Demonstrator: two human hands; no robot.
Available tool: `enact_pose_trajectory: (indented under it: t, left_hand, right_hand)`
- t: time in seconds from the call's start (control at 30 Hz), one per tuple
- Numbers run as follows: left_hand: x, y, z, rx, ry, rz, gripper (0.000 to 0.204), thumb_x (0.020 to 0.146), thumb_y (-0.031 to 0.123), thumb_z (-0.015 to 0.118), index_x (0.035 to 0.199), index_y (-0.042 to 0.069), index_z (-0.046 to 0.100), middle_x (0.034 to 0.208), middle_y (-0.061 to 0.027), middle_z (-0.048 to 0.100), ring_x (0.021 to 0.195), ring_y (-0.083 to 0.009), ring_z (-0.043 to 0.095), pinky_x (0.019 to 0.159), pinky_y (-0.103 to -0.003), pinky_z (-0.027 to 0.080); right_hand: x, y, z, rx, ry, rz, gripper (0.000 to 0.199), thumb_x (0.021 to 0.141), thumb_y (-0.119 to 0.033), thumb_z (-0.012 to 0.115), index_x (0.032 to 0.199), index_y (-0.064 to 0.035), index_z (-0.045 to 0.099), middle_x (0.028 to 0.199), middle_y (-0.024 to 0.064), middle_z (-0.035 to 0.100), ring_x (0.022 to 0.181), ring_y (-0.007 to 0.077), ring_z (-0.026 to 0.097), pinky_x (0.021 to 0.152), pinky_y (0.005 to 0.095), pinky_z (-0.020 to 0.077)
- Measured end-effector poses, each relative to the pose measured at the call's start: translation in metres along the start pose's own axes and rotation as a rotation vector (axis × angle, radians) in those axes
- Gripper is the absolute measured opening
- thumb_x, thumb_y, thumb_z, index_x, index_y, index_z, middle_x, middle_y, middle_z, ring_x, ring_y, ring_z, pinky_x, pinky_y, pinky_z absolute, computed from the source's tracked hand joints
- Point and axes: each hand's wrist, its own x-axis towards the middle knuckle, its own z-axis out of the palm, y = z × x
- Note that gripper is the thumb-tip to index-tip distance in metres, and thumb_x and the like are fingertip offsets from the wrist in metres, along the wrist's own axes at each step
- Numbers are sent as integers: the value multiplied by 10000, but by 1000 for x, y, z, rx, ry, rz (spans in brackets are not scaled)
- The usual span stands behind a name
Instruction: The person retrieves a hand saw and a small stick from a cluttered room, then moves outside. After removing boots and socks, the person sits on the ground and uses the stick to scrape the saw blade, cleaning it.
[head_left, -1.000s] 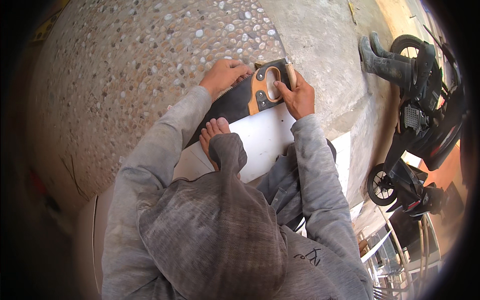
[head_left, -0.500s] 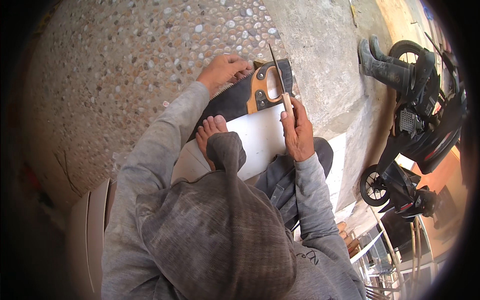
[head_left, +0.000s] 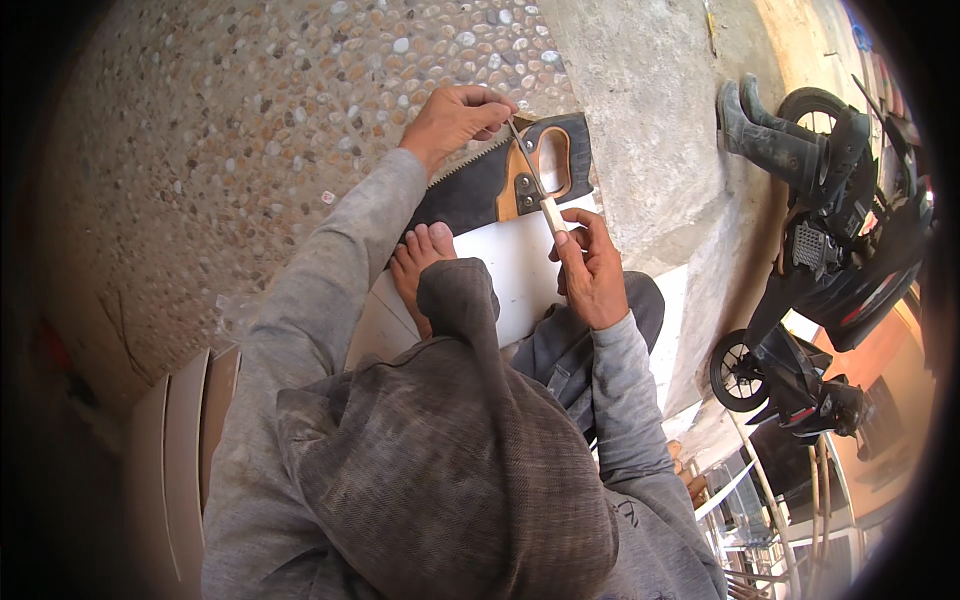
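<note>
A hand saw (head_left: 462,195) with a dark blade and a wood-and-black handle lies in front of me, toothed edge facing away. Across its handle slants a thin file (head_left: 529,160) with a pale wooden grip. My right hand (head_left: 597,277) holds that grip between thumb and fingers. At the far end, my left hand (head_left: 450,125) pinches the file's tip, just beyond the saw. A small brownish piece, partly hidden, sits by the tip. My bare foot (head_left: 418,262) rests against the blade's near edge, on a white board (head_left: 515,268).
Pebbled ground (head_left: 250,150) spreads to the left and ahead, meeting a concrete strip (head_left: 650,110) on the right. Rubber boots (head_left: 765,130) and a motorcycle (head_left: 835,260) stand at the right. Flat panels (head_left: 185,440) lean at the lower left; a dark hood covers the lower middle.
The file has swung from pointing away, upright in view, to slanting left over the saw's handle. My left hand has moved slightly right and away, and now pinches its tip.
</note>
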Motion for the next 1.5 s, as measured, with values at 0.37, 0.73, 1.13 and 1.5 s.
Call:
enact_pose_trajectory:
  t: [0.37, 0.73, 1.13, 1.5]
  left_hand:
    - [5, -1, 5, -9, 50, 7, 167, 841, 180, 696, 892, 24, 726, 794, -37, 689, 662, -90, 601, 657, -246, 524]
    - [3, -9, 2, -6, -4, 8, 142, 842, 118, 680, 921, 10, 729, 796, -35, 690, 662, -85, 590, 642, -236, 508]
    - [7, -20, 2, 64, -66, 55, 130, 842, 110, 684, 910, 9, 730, 811, -47, 699, 708, -95, 616, 683, -231, 503]
    - [7, -22, 1, 159, -71, 73, 166, 834, 154, 694, 911, 13, 736, 846, -59, 709, 766, -116, 634, 737, -247, 503]
  right_hand:
    - [-1, -10, -3, -7, 31, -22, 362, 916, -146, 618, 1243, 0, 572, 778, 50, 615, 560, 59, 530, 480, 219, 421]
    - [-8, -12, -2, -300, 71, -96, 335, 929, -122, 582, 1228, 28, 576, 727, 140, 638, 629, 137, 592, 604, 272, 470]
    - [-24, -30, -8, -627, 153, -450, 370, 859, -32, 612, 1228, -38, 597, 772, 156, 574, 622, 307, 597, 569, 376, 465]
    - [-27, -33, -13, -628, 134, -445, 389, 826, -5, 639, 1209, -68, 623, 834, 140, 622, 642, 287, 621, 573, 362, 484]
